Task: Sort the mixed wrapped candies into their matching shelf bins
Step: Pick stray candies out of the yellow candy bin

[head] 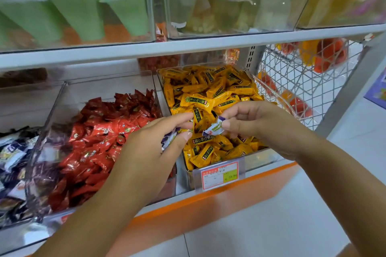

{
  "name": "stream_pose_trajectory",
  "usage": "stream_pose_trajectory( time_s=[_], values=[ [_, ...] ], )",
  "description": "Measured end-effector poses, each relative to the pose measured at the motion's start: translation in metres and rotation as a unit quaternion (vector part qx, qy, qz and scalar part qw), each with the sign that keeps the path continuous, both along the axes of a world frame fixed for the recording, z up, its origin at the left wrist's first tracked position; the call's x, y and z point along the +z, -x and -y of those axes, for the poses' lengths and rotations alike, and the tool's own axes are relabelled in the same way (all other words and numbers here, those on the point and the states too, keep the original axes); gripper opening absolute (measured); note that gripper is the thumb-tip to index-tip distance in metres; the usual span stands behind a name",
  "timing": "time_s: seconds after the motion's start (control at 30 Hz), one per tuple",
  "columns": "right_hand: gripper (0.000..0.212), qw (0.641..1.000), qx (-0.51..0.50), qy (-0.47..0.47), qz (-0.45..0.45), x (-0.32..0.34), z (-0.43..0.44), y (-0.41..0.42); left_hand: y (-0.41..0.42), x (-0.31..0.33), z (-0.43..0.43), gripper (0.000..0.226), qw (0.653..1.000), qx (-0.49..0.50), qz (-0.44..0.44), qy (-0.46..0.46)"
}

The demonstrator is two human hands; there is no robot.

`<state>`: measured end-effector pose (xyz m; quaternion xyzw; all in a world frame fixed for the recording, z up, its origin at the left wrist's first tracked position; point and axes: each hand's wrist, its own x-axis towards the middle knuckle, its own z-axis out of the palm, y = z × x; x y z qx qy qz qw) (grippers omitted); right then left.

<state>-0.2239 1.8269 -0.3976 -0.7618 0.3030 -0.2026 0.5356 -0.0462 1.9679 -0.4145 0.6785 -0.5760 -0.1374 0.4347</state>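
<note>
Candy: white-and-purple candy (214, 129), above the yellow bin (262, 157) at right.
Right hand (258, 124): we pinch its wrapper end.
Left hand (153, 150): curled, apparently cupping similar pieces (170, 139).
Handling: light, crinkly, slippery; we'd grip its body.

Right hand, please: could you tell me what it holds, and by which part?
The right hand pinches a small white-and-purple wrapped candy by its crimped upper-right end, between thumb and fingertips.

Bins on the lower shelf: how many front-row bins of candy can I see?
3. The left bin holds blue-and-white candies, the middle bin red candies, the right bin yellow candies. More bins behind them are partly hidden.
</note>
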Motion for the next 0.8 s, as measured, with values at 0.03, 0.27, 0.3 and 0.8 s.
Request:
stream_pose_trajectory(
  time_s=[0.03,0.27,0.3,0.8],
  values=[
    [0.006,1.000,0.005,-0.004,0.007,0.000,-0.001,0.000,0.002,-0.001,0.002,0.036,1.000,-0.003,-0.004,-0.004],
    [0.011,0.998,0.024,0.047,-0.017,0.018,-0.013,0.008,0.027,0.001,0.015,0.018,0.999,-0.044,0.004,0.003],
    [0.013,0.996,0.000,0.079,-0.053,0.024,-0.006,0.018,0.027,0.000,0.016,0.011,1.000,-0.027,-0.003,0.014],
    [0.035,0.933,-0.097,0.228,-0.262,-0.011,0.046,0.080,0.038,-0.001,0.031,0.006,0.999,-0.019,0.039,0.027]
  ],
)
